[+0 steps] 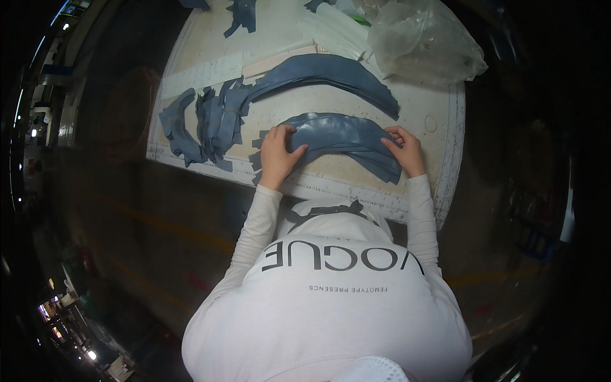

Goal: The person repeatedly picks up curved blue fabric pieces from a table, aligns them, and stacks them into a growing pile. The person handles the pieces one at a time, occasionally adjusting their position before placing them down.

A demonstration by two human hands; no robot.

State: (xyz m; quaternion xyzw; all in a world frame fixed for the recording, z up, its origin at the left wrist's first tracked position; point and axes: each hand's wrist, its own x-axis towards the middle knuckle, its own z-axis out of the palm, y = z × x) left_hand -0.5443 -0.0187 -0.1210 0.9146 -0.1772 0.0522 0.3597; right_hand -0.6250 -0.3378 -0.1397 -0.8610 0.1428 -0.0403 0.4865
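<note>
A stack of curved blue-grey leather-like pieces (344, 132) lies on the table in front of me, arching away from me. My left hand (279, 155) grips the stack's left end, its thumb and fingers apart across the top piece. At the right end, my right hand (405, 150) pinches the top layer's edge between thumb and fingers. The lower layers fan out under both ends. Just beyond lies another curved stack (324, 71) of the same material, touched by neither hand.
Bundles of smaller blue-grey pieces (224, 121) lie at the left, beside a curved bundle (180, 130). A clear plastic bag (423, 41) sits at the far right. More cut pieces (242, 16) lie at the far edge of the white table (439, 146).
</note>
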